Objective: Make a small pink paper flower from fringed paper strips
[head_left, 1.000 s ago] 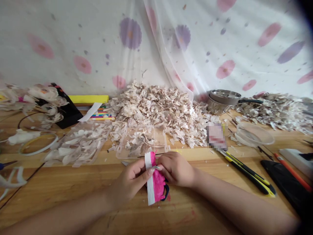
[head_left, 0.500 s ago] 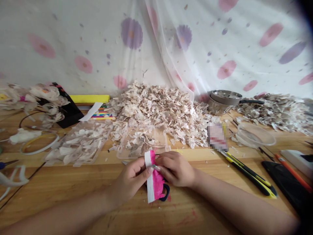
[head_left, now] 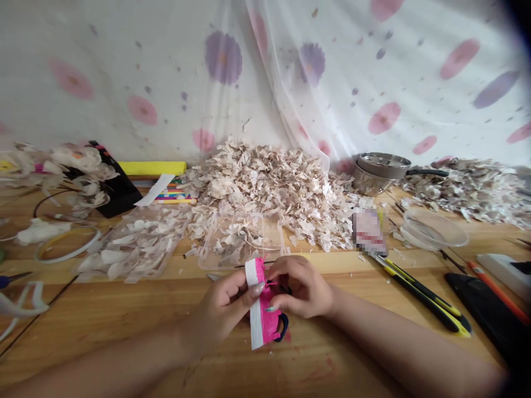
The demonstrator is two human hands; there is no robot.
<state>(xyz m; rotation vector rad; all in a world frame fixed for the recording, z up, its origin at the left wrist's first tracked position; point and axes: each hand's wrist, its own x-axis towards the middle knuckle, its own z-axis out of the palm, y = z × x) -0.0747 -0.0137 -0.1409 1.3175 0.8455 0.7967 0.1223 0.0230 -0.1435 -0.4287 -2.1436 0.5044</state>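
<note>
My left hand point(head_left: 226, 307) pinches a folded strip of pink and white crepe paper point(head_left: 259, 309) upright over the wooden table point(head_left: 124, 331), thumb on its white edge. My right hand point(head_left: 301, 287) is closed round dark-handled scissors point(head_left: 282, 326), whose lower loop shows below the paper; its fingers curl at the pink side of the strip. The blades are hidden behind the paper and fingers. Just beyond the hands lies a clear plastic box point(head_left: 243, 240) with pale flakes in it.
A big heap of pale petal flakes point(head_left: 269, 185) fills the middle back, another heap point(head_left: 468, 185) at right. A metal pot point(head_left: 379, 168), clear bowl point(head_left: 433, 226), yellow utility knives point(head_left: 423, 296) and a black case point(head_left: 485, 309) lie right. Paper flowers point(head_left: 78, 163), tape ring point(head_left: 66, 243) and clear bags point(head_left: 133, 249) lie left.
My right hand's fingers have shifted and curled down along the pink paper. The left hand and the strip have stayed almost in place.
</note>
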